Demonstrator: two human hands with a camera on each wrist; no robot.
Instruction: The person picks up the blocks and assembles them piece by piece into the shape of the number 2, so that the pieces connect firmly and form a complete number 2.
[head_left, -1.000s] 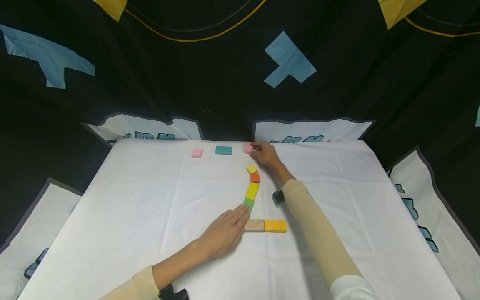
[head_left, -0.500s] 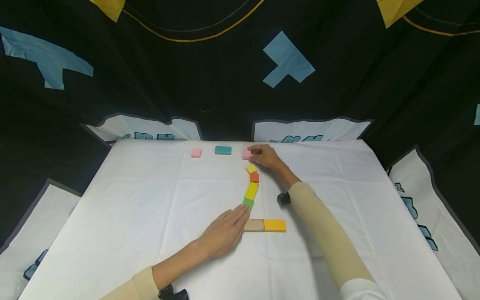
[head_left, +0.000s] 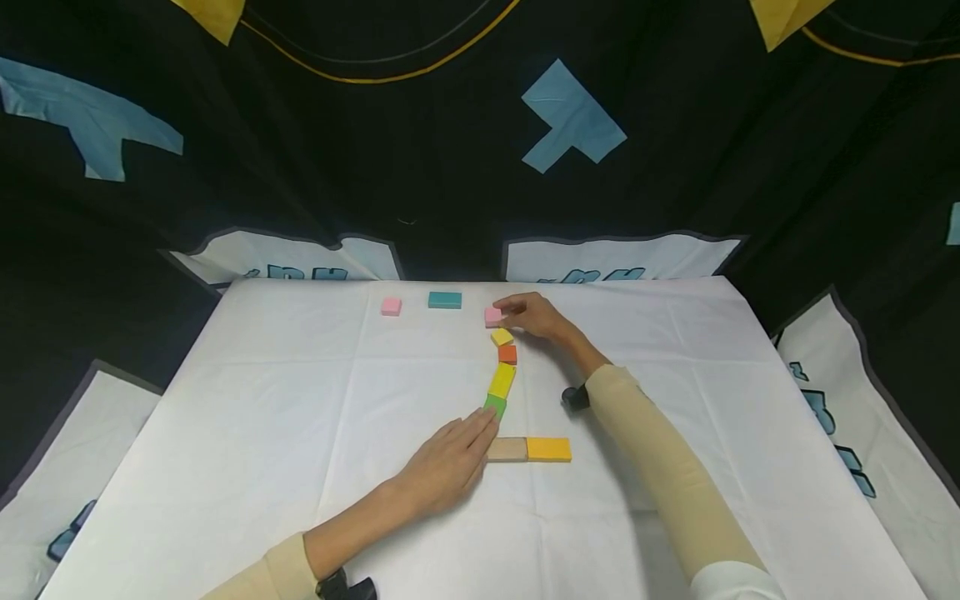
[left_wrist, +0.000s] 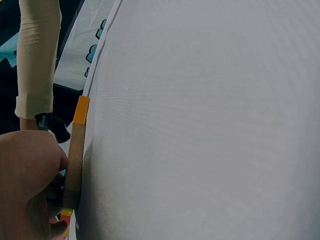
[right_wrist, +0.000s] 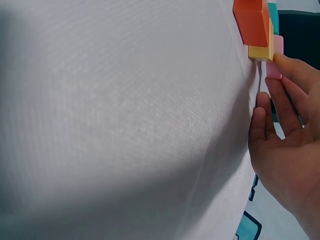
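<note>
Near the far edge of the table, my right hand (head_left: 536, 317) pinches a pink block (head_left: 492, 317) between thumb and fingers. In the right wrist view the pink block (right_wrist: 278, 46) shows just behind a small yellow block (right_wrist: 260, 53) and an orange block (right_wrist: 252, 22). A curving row runs toward me from that yellow block (head_left: 502, 337): the orange block (head_left: 507, 354), a longer yellow block (head_left: 502, 381) and a green block (head_left: 495, 405). My left hand (head_left: 450, 462) lies with fairly straight fingers, its fingertips on the green block, hiding what is beneath.
A bare wooden block (head_left: 507, 449) and an amber block (head_left: 549, 449) lie end to end beside my left fingers. At the back, a teal block (head_left: 445, 300) and another pink block (head_left: 391, 307) sit apart on the white cloth (head_left: 225, 467). A black curtain hangs behind.
My right hand has drawn the pink block slightly toward me, closer to the small yellow block. The left hand has stayed in place on the row.
</note>
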